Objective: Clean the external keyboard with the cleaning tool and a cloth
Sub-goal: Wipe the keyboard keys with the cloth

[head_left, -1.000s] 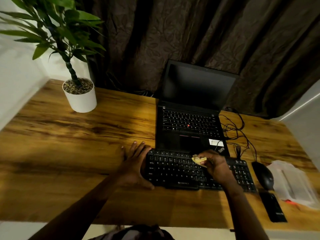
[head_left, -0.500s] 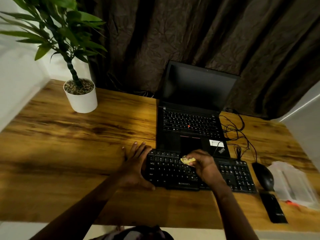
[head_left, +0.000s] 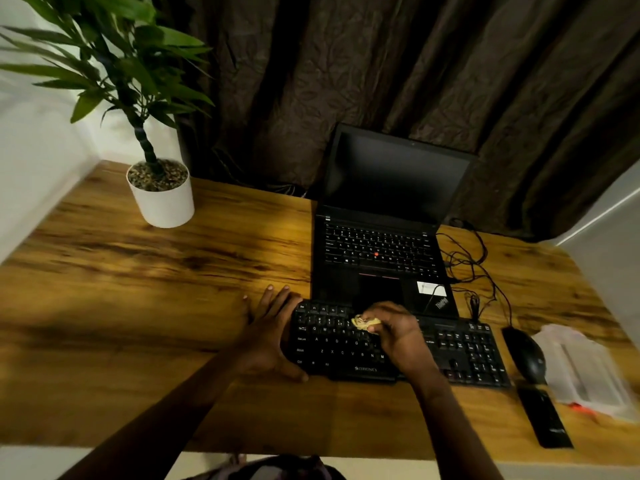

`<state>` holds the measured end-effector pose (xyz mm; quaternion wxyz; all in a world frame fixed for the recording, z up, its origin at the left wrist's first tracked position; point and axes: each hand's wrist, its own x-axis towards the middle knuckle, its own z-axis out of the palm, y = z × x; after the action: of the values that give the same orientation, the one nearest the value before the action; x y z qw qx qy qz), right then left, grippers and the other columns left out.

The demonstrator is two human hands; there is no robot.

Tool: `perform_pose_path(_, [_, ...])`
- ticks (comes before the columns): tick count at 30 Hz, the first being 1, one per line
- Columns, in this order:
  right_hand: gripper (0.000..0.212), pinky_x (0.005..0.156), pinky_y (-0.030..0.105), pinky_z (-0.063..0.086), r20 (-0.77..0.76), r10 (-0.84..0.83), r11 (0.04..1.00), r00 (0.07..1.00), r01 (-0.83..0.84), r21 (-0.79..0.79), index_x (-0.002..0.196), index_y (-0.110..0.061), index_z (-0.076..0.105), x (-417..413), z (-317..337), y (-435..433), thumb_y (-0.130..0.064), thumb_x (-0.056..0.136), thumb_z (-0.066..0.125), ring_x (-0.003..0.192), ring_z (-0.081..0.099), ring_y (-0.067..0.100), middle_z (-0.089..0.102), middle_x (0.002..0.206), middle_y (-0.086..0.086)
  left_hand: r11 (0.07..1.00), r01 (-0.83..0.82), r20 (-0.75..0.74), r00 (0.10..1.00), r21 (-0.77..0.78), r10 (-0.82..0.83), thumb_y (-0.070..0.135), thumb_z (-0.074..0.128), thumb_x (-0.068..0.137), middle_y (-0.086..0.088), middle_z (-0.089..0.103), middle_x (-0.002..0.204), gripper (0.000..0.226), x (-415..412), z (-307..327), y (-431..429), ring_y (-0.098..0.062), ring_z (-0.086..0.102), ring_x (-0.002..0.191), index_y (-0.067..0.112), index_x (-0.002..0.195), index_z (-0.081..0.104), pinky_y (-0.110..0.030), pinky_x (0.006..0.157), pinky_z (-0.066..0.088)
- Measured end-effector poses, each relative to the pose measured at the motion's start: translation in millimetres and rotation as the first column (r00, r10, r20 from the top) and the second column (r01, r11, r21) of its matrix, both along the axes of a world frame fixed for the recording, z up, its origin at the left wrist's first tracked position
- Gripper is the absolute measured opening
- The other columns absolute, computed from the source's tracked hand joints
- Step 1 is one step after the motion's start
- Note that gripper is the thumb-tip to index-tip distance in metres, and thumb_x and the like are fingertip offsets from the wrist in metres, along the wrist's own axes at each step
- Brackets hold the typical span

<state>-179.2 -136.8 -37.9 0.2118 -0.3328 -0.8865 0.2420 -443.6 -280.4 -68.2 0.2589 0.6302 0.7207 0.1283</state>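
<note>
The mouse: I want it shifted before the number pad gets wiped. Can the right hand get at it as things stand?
Probably yes. The mouse lies just right of the keyboard with only keys between it and the right hand, but that hand's fingers are pinching the yellow cleaning tool.

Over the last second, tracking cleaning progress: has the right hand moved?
Yes. The right hand, holding a yellow wad, slid left along the keyboard, toward the left hand.

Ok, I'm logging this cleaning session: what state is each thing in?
laptop: lid open, screen dark.
external keyboard: flat on desk.
yellow wad: bunched, pressed on the keys.
right hand: pinches the yellow wad.
left hand: fingers straight, rests against keyboard's left end.
mouse: untouched, beside keyboard.
</note>
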Motion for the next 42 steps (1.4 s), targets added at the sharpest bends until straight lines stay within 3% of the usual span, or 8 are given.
perform_pose_path(4, [0.044,0.088,0.031,0.054,-0.037,-0.023,0.999,0.999,0.022,-0.038,0.102,-0.033,0.071,1.3,3.4,-0.1,0.006,0.082,0.067,0.103,0.063,0.008,0.065,0.107,-0.015,1.0,0.007,-0.015,1.0,-0.017,-0.007,0.091,0.071,0.031,0.008,-0.021,0.165,0.157,-0.9,1.6,1.4,-0.02,-0.037,0.144,0.035,0.158,-0.003,-0.061,0.109,-0.029])
perform_pose_path(10, [0.055,0.082,0.014,0.052,0.007,-0.195,0.978,0.981,0.195,-0.076,0.1,-0.05,0.065,15.5,8.1,2.1,0.0,0.081,0.075,0.093,0.064,-0.004,0.064,0.101,-0.022,1.0,0.003,-0.007,1.0,-0.011,-0.003,0.078,0.083,0.042,0.008,-0.021,0.165,0.15,0.5,3.1,0.7,-0.019,-0.037,0.145,0.035,0.158,-0.002,-0.056,0.104,-0.035])
perform_pose_path(13, [0.038,0.085,0.018,0.053,-0.017,-0.098,0.994,0.995,0.097,-0.042,0.103,-0.038,0.069,-8.0,9.8,-11.9,-0.005,0.084,0.073,0.095,0.065,0.0,0.065,0.107,-0.02,1.0,0.001,-0.025,1.0,0.002,0.0,0.078,0.083,0.042,0.007,-0.02,0.165,0.15,1.3,2.7,0.7,-0.019,-0.037,0.145,0.034,0.158,-0.002,-0.049,0.098,-0.041])
perform_pose_path(17, [0.032,0.093,0.009,0.042,-0.015,0.047,0.998,0.999,-0.048,-0.028,0.104,-0.03,0.069,-51.8,11.0,-28.6,-0.005,0.085,0.069,0.102,0.059,-0.003,0.063,0.111,-0.02,1.0,0.002,-0.048,0.999,-0.016,-0.002,0.079,0.082,0.043,0.006,-0.019,0.166,0.15,2.7,4.9,0.9,-0.021,-0.036,0.145,0.032,0.159,-0.002,-0.058,0.108,-0.03])
perform_pose_path(25, [0.037,0.092,0.036,0.054,-0.012,-0.018,0.999,1.0,0.017,-0.03,0.101,-0.025,0.073,-22.3,7.7,-4.6,0.004,0.079,0.073,0.106,0.064,0.007,0.068,0.111,-0.012,1.0,-0.002,-0.036,0.999,-0.003,0.002,0.081,0.081,0.041,0.007,-0.018,0.166,0.151,1.1,1.7,1.2,-0.02,-0.035,0.145,0.034,0.158,-0.003,-0.059,0.109,-0.028])
perform_pose_path(32, [0.031,0.094,0.033,0.049,0.03,0.119,0.992,0.992,-0.118,-0.041,0.103,-0.03,0.067,-71.3,4.8,-26.3,-0.007,0.083,0.067,0.106,0.061,0.012,0.068,0.11,-0.009,1.0,0.001,-0.029,1.0,-0.012,-0.002,0.091,0.063,0.028,0.005,-0.017,0.166,0.156,2.2,4.5,2.2,-0.023,-0.034,0.146,0.032,0.158,-0.001,-0.062,0.11,-0.026])
perform_pose_path(38, [0.027,0.092,0.024,0.048,-0.013,0.07,0.997,0.997,-0.07,-0.01,0.1,-0.023,0.072,-52.4,5.6,-15.8,-0.003,0.082,0.071,0.102,0.063,0.007,0.066,0.106,-0.018,1.0,0.013,-0.009,1.0,0.007,-0.013,0.093,0.064,0.025,0.005,-0.017,0.166,0.159,1.0,1.7,1.8,-0.022,-0.035,0.146,0.034,0.158,-0.001,-0.06,0.109,-0.029])
perform_pose_path(42, [0.029,0.091,0.035,0.05,0.024,0.061,0.998,0.998,-0.062,0.006,0.102,-0.03,0.069,-52.8,3.5,-15.7,-0.007,0.084,0.068,0.103,0.062,0.008,0.067,0.107,-0.017,1.0,0.013,-0.011,1.0,0.005,-0.012,0.094,0.062,0.026,0.004,-0.018,0.166,0.159,1.4,-0.1,2.8,-0.023,-0.036,0.145,0.034,0.158,-0.002,-0.063,0.109,-0.028])
